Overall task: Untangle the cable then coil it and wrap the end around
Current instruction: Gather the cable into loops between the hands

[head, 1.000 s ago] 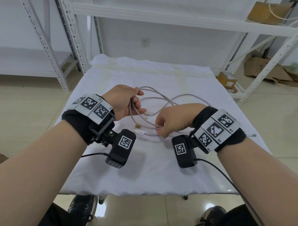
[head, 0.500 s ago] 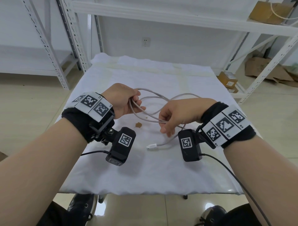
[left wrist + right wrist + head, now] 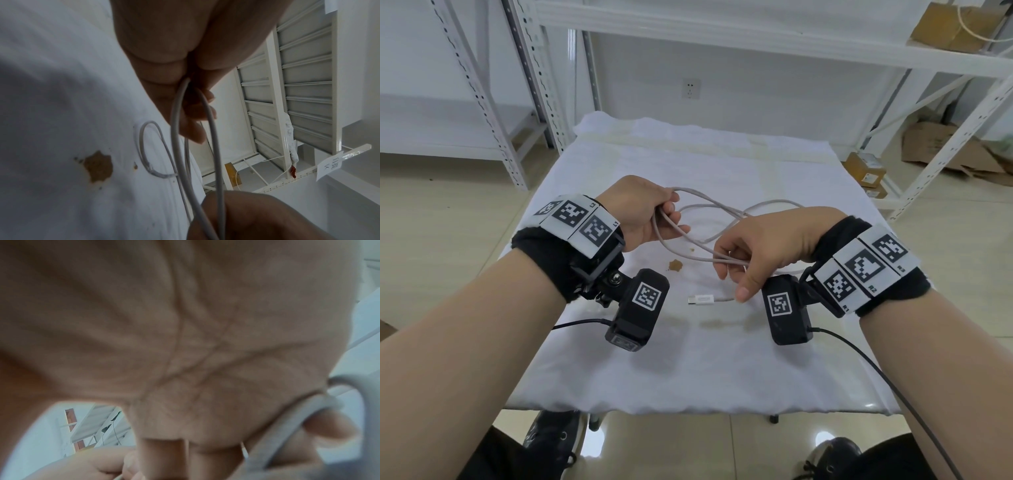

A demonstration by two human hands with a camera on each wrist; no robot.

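Note:
A pale grey cable (image 3: pixel 709 209) hangs in loose loops between my two hands above the white cloth. My left hand (image 3: pixel 654 219) grips several strands, which run out of its curled fingers in the left wrist view as the cable (image 3: pixel 174 123). My right hand (image 3: pixel 743 263) holds the strands on the right, its fingers curled around them. The cable's white plug end (image 3: pixel 701 300) sticks out to the left just below my right thumb, above the cloth. In the right wrist view a blurred cable (image 3: pixel 304 418) passes the palm.
The table (image 3: pixel 688 370) is covered by a white cloth with a brown stain (image 3: pixel 675 265). White metal shelving (image 3: pixel 493 102) stands at the back left and right. Cardboard boxes (image 3: pixel 866 171) lie on the floor to the right.
Both hands have risen a little with the cable. My right hand moved right and up, and the plug end came off the cloth to hang beneath the thumb.

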